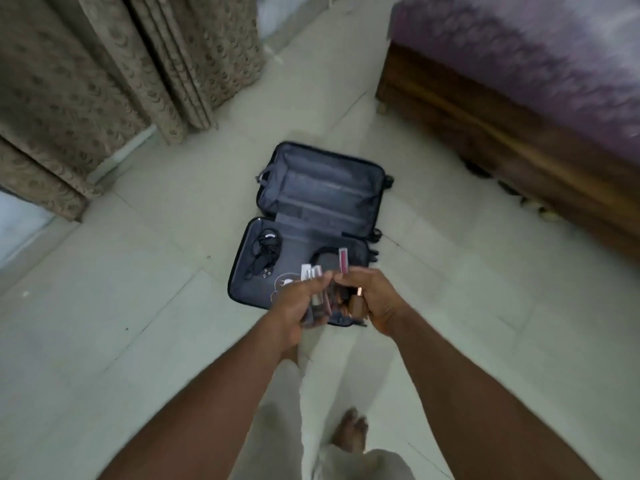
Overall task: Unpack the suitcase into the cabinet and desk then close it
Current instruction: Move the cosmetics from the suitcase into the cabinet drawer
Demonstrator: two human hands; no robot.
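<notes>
Bare toes [350, 432] and pale trouser legs [277, 427] are seen at the bottom of the view, on the tiled floor [121, 306] on the near side of the suitcase [311, 230].

**Suitcase.** It is laid fully open on the floor, between the curtain [104, 81] and the wooden bed frame [502, 143]. The far half is seen to hold nothing but its lining. In the near half a black cable [265, 252] is left by the left wall, and a dark looped item, too blurred to name, lies toward the right wall.

**Hands.** Both are held together above the near edge of the suitcase.
- Left hand [298, 306]: the fingers are curled round a bunch of small tubes [313, 277], the pale caps standing up past the fingertips.
- Right hand [372, 299]: a pink tube [343, 259] is pinched upright at the fingertips, and a brown bottle [356, 304] is cupped against the palm.

**Step in hand.** Small cosmetic items are judged to be gathered out of the near half for carrying away. Unpacking is judged well advanced but not finished; the suitcase is not yet closed.

**Next move.** The loads are best secured in one or both hands and carried to the desk or cabinet, neither of which is in view. A firm grip is called for, since several slim, smooth tubes are held at once and one could slip. The cable and the looped item remain to be collected before closing.
</notes>
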